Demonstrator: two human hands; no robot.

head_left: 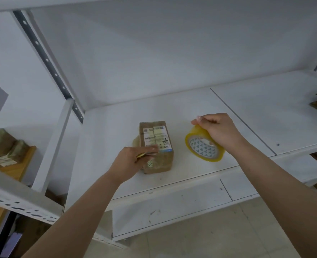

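Left hand (133, 159) sat nearest: grip curled round a thin gold item (141, 155), couldn't tell what it was. Its fingertips rested on the near end of the taped cardboard box (158, 144). Box lay flat on the white shelf (191, 108), label up. Right hand (219, 131) grip pinched the top rim of the yellow tape roll (203, 148), which stood tilted on the shelf just right of the box, apart from it. More cartons (3, 146) sat far left.

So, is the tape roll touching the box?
Apart. The head view shows a strip of bare white shelf between the tape roll, held by the right hand, and the box.
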